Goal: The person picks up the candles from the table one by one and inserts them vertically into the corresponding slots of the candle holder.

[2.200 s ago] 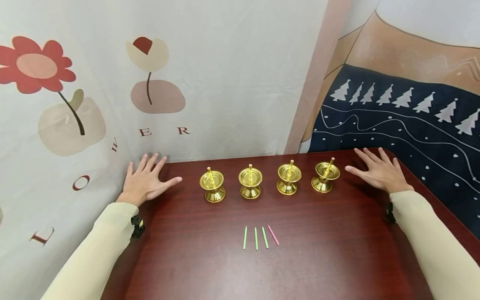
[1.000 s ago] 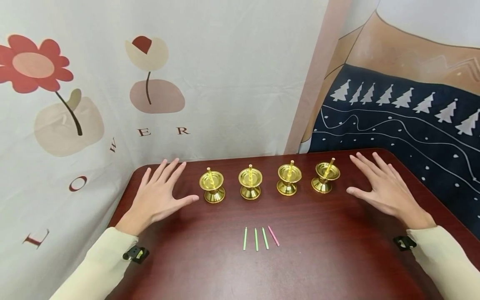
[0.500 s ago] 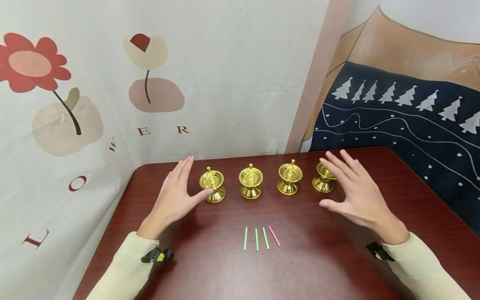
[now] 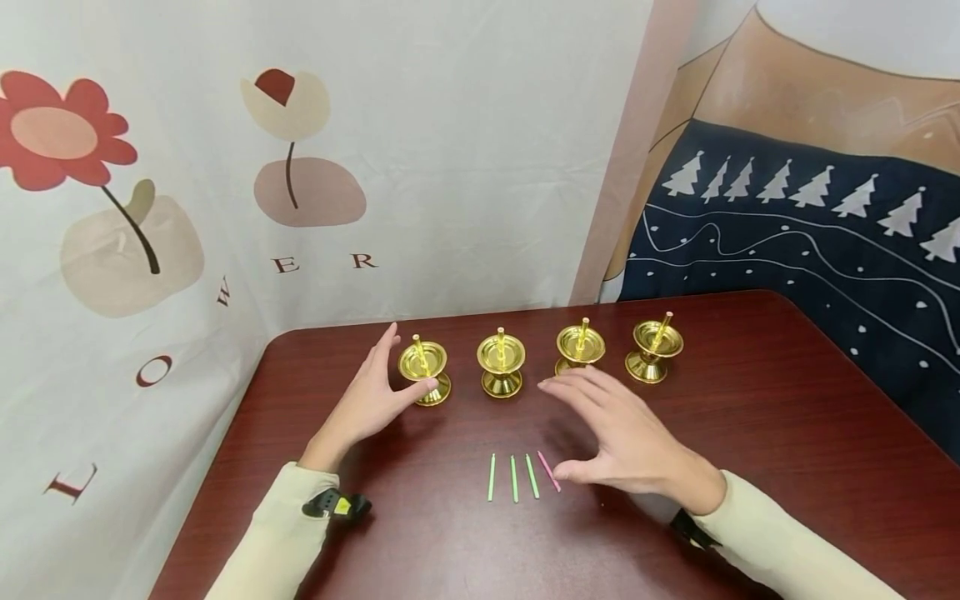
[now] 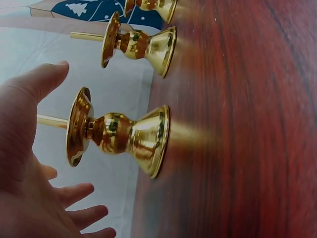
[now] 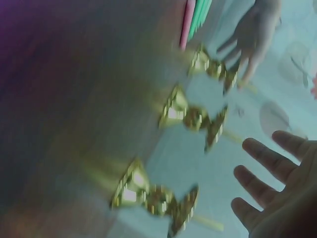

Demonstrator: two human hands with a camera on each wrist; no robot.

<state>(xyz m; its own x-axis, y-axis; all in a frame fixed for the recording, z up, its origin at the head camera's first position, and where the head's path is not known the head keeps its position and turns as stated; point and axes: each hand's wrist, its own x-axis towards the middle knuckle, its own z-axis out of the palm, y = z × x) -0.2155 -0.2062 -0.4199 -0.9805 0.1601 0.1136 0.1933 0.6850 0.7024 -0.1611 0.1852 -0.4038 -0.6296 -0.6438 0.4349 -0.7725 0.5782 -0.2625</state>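
Note:
Several small brass candle holders stand in a row, each a dish on a flared foot with an upright gold tube. My left hand (image 4: pixel 366 405) is beside the leftmost candle holder (image 4: pixel 412 363), thumb and fingers spread around its dish; the left wrist view shows a gap between this candle holder (image 5: pixel 115 133) and the hand. Three thin green candles (image 4: pixel 513 479) and one pink candle (image 4: pixel 546 467) lie in front of the row. My right hand (image 4: pixel 626 442) hovers just right of them, fingers loosely bent and holding nothing, its thumb tip overlapping the pink candle in the head view.
The dark red wooden table (image 4: pixel 420 533) backs onto a white curtain (image 4: pixel 465 167) printed with flowers and letters. A navy cloth (image 4: pixel 750 250) with white trees hangs at the right. The rightmost candle holder (image 4: pixel 649 365) stands near the table's back edge.
Both hands have come inward from the table's sides. The left has reached the leftmost candle holder; the right has swung left and nearer, to the candles. Candle holders and candles have stayed put.

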